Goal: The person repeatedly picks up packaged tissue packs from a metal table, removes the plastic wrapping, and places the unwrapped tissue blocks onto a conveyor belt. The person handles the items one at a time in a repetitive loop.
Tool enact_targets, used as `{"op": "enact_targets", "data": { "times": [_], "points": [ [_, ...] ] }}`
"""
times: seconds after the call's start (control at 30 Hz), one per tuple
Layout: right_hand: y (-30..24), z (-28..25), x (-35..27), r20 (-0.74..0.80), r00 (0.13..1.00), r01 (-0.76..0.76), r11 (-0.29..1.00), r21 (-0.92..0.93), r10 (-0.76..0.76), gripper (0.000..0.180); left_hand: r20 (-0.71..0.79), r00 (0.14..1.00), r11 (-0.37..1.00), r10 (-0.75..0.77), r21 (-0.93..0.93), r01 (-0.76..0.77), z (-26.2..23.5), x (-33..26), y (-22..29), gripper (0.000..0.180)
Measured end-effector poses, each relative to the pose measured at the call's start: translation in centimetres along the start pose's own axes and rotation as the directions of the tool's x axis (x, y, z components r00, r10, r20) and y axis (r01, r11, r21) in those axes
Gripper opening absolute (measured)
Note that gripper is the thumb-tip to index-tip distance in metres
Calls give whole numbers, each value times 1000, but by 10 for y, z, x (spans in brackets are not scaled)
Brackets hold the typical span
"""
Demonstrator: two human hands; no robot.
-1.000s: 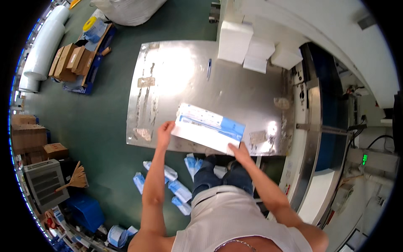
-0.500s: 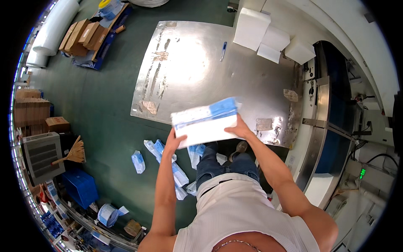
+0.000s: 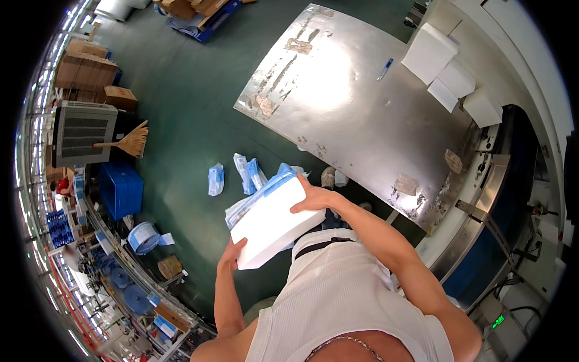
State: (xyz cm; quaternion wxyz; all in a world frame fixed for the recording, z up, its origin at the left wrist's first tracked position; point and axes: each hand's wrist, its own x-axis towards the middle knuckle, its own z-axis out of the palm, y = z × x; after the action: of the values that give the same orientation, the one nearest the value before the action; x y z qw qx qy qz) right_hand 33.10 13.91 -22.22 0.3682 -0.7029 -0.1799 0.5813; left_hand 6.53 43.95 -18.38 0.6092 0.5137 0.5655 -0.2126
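I hold a thick white stack of flat packs with blue edging between both hands, in front of my waist and off the table. My left hand grips its near lower corner. My right hand clasps its far upper edge. The stack is tilted, its long side running from lower left to upper right. Below it on the green floor lie several loose blue-and-white packets.
A worn metal table stands ahead to the right with a blue pen and white stacks at its far side. A machine borders it. On the left are a blue crate, a broom, cardboard boxes and rolls.
I have lifted the stack off the table edge and swung it leftward and down toward my waist. My view has turned left, so the table now sits further right.
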Motion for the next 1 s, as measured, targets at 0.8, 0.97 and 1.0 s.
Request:
{"op": "enact_targets", "data": {
  "times": [0.8,0.97,1.0],
  "points": [
    [255,-136,-131,-779,572,246,853,461,256,110,597,777,532,199,600,-598,377,160,252,90],
    [274,-146,-145,-596,595,212,611,763,539,104,488,873,697,16,620,-360,379,193,281,86],
    [265,-146,-144,-607,567,224,605,764,557,96,493,868,679,-66,660,-323,384,193,289,84]
  ]
}}
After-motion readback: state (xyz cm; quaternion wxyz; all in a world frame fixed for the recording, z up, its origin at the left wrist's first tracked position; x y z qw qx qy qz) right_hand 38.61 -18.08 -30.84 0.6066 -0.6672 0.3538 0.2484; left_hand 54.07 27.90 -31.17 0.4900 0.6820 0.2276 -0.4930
